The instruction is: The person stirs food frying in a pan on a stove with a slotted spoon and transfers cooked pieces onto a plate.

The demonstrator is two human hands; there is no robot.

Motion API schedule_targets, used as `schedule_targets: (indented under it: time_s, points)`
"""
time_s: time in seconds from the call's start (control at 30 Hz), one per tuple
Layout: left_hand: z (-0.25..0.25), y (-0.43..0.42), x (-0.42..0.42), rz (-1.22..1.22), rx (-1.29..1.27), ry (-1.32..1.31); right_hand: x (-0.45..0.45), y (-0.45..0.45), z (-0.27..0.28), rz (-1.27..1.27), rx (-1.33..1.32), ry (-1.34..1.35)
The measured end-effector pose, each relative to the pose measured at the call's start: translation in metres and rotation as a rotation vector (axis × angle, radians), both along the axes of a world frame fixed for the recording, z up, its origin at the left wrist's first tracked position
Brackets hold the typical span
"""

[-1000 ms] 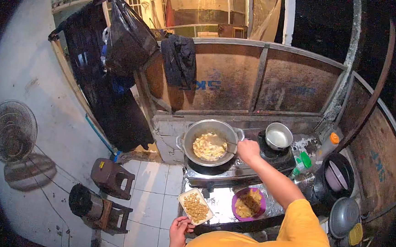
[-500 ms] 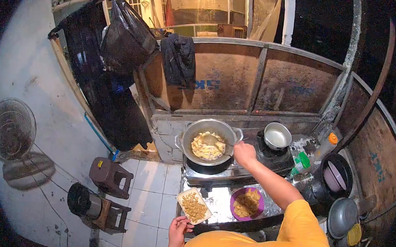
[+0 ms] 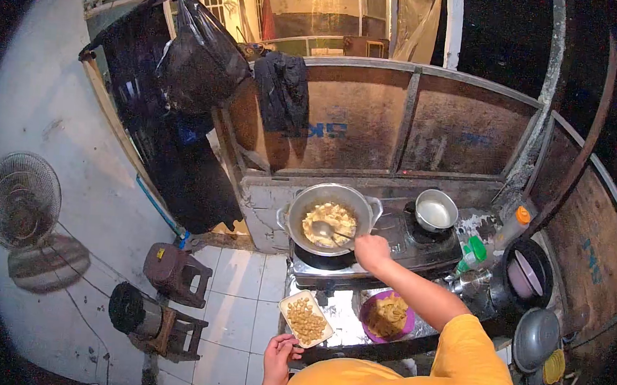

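Note:
My right hand (image 3: pixel 372 253) is closed around the handle of a ladle (image 3: pixel 323 229), whose round head dips into the wok (image 3: pixel 293 224). Pale, yellowish pieces of food (image 3: pixel 332 214) lie in that wok, which sits on the left burner of the stove. Lower down, a cream rectangular tray (image 3: pixel 285 307) of small light-brown pieces (image 3: pixel 306 322) is at the counter's left edge. The curled fingers of my left hand (image 3: pixel 281 355) are at the tray's near corner, partly hidden from view. Between my arms stands a purple bowl (image 3: pixel 409 327) with golden-yellow pieces in it.
A small metal pot (image 3: pixel 436 212) sits on the right burner. Right of the stove are a green-capped bottle (image 3: pixel 473 253), an orange-capped bottle (image 3: pixel 514 225) and a black basin (image 3: pixel 550 270). Stools (image 3: pixel 176 273) stand on the tiled floor, left, near a wall fan (image 3: pixel 22 201).
My right hand has moved slightly down with the ladle, whose head now shows in the wok's middle. My left hand and the tray keep their places together; the view shifts slightly.

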State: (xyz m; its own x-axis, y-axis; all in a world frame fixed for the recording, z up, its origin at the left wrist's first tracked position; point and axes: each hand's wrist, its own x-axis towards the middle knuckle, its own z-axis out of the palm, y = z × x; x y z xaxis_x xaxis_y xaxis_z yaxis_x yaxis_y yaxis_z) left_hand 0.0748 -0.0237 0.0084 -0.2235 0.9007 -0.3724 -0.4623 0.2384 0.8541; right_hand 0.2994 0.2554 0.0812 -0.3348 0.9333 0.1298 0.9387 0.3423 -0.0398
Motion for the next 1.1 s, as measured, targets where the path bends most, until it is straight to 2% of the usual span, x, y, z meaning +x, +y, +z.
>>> schedule_targets:
  time_s: [0.23, 0.47, 0.67, 0.73, 0.93, 1.1]
  points:
    - [-0.004, -0.005, 0.004, 0.005, -0.006, 0.0, 0.024, -0.001, 0.015, 0.002, 0.152, 0.049]
    - [0.006, -0.004, 0.002, 0.016, -0.019, 0.015, 0.021, -0.023, 0.015, 0.028, 0.083, 0.056]
    - [0.006, -0.005, 0.004, 0.006, -0.022, -0.004, 0.029, -0.01, -0.006, 0.041, 0.171, 0.05]
    - [0.007, -0.005, 0.003, 0.009, -0.011, -0.006, 0.035, -0.004, -0.003, -0.072, 0.14, 0.057]
    - [0.002, -0.007, 0.003, 0.006, -0.025, -0.002, 0.039, -0.012, -0.002, -0.052, 0.068, 0.007]
    - [0.0, -0.003, 0.004, -0.007, -0.023, 0.012, 0.031, -0.017, -0.007, -0.022, 0.126, 0.059]
